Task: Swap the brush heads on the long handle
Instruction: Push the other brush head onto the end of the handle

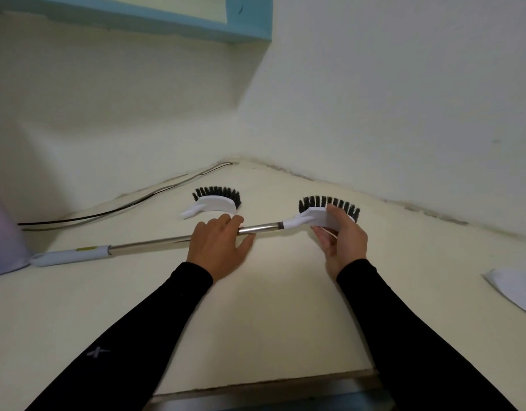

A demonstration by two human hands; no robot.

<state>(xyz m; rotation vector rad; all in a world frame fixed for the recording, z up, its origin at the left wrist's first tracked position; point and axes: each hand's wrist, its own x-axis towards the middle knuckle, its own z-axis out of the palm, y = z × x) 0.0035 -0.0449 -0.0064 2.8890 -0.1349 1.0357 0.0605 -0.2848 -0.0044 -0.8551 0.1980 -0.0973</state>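
Note:
The long handle, a steel tube with a white grip at its left end, lies across the cream counter. My left hand grips the tube near its right end. A white brush head with black bristles sits on the handle's right tip, and my right hand holds it, thumb on top and fingers curled underneath. A second, matching brush head lies loose on the counter just behind my left hand, bristles pointing away from me.
A black cable runs along the back wall to the corner. A pale purple object stands at the left edge. White paper lies at the right. A blue shelf hangs above. The counter's front edge is close.

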